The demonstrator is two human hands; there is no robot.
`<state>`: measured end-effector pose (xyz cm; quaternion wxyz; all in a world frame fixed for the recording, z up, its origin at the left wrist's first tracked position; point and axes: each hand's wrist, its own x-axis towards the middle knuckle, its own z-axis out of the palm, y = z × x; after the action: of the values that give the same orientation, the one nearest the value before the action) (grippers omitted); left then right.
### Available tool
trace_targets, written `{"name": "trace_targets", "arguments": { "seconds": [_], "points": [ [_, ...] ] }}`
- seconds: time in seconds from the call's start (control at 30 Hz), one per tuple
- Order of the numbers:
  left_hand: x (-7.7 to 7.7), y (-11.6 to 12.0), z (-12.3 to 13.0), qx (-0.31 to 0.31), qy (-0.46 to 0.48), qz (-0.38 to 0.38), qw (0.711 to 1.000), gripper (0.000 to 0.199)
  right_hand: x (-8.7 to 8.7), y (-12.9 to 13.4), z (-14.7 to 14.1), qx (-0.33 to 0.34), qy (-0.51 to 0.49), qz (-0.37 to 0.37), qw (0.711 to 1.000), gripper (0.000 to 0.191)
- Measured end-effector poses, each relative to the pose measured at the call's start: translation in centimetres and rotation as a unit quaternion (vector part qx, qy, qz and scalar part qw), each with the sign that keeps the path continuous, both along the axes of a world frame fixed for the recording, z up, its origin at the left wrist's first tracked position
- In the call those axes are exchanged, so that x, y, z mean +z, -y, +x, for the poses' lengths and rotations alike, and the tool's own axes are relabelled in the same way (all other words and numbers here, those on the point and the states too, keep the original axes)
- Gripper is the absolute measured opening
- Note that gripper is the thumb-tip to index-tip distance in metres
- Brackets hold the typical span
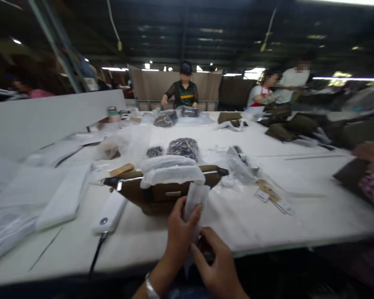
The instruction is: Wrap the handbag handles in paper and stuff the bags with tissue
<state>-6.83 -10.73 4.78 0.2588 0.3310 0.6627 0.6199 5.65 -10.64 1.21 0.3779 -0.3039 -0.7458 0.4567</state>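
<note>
Near the front edge of the table, my left hand grips a strip of white wrapping material between thumb and fingers. My right hand pinches the lower part of the same strip, just below and to the right. Directly beyond my hands sits an olive-brown bag with dark ends and a small metal plate on its front. White wrapping covers its handles. The strip overlaps the bag's right front in view; whether it touches the bag I cannot tell.
A white power bank with a black cable lies left of the bag. Plastic sheets cover the left side. Tags and a plastic-wrapped bundle lie right. Behind stands a dark plastic-wrapped bundle. Co-workers are around the table.
</note>
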Motion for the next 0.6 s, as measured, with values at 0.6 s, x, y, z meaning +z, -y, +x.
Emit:
{"name": "trace_targets", "arguments": {
  "seconds": [0.6],
  "points": [
    [-0.1,4.2,-0.9,-0.109,0.183,-0.061,0.975,0.053,0.7,-2.2,-0.8,0.005,-0.139,-0.311,0.940,0.051]
  ]
}}
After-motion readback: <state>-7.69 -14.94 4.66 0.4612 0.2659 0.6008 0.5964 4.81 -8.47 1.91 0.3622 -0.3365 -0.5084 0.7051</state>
